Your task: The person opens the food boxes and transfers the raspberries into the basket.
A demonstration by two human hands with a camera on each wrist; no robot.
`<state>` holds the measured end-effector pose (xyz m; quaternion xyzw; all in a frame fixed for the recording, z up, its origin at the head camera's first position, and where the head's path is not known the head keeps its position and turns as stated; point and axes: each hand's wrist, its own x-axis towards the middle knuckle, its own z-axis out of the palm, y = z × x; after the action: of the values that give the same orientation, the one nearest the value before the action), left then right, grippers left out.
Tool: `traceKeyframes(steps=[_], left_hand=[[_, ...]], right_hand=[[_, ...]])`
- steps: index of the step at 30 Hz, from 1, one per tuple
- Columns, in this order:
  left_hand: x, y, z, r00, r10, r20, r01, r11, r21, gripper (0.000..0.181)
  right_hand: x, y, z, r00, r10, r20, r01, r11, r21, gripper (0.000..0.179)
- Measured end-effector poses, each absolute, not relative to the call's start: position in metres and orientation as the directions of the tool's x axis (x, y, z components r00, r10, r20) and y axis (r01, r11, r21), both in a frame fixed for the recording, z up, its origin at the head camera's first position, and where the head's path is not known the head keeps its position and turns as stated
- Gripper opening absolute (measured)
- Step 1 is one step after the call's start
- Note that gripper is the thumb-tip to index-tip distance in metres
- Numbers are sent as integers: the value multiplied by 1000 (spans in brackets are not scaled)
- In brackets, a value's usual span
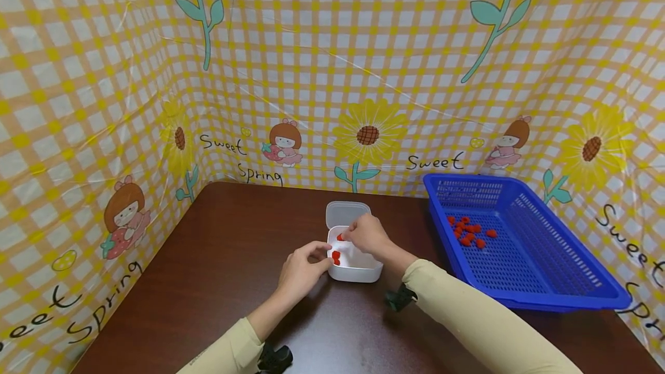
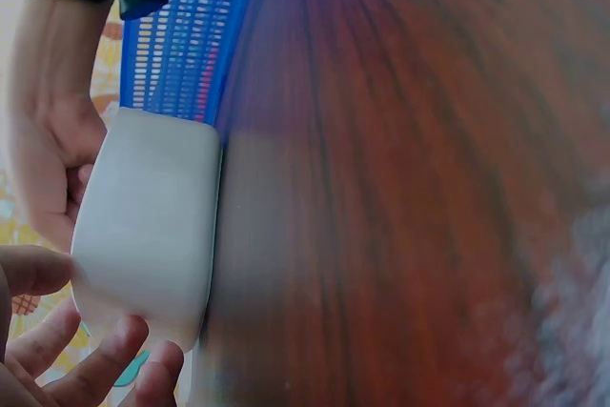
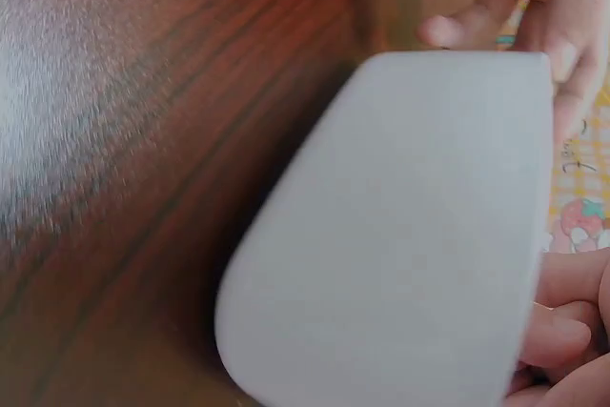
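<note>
A white box [image 1: 355, 273] with rounded corners stands on the table, its pale translucent lid [image 1: 347, 213] laid back behind it. My right hand [image 1: 370, 234] reaches over the box from the right. Its fingertips pinch a small red piece [image 1: 340, 237] inside, near the left wall; the box wall partly hides these fingers in the right wrist view. Other red pieces [image 1: 336, 258] lie at the box's front left corner. My left hand [image 1: 303, 269] rests loosely spread fingers [image 2: 122, 340] and thumb against the left side of the box.
A blue perforated basket [image 1: 550, 299] stands on the right, with several small red pieces [image 1: 469, 229] gathered toward its left side. Brown tabletop [image 1: 249, 218] extends to the left of the box. A checked, flower-printed cloth [image 1: 312, 74] encloses the back and sides.
</note>
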<state>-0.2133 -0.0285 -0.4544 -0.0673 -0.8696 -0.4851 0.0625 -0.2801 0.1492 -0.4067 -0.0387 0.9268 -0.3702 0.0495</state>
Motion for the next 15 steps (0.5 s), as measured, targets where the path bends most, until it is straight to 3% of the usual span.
traceKeyframes(steps=[15], left_hand=[[-213, -29, -454, -986, 68, 150, 164, 504, 848, 26]], right_hand=[[-288, 184, -368, -986, -104, -131, 31, 656, -754, 15]])
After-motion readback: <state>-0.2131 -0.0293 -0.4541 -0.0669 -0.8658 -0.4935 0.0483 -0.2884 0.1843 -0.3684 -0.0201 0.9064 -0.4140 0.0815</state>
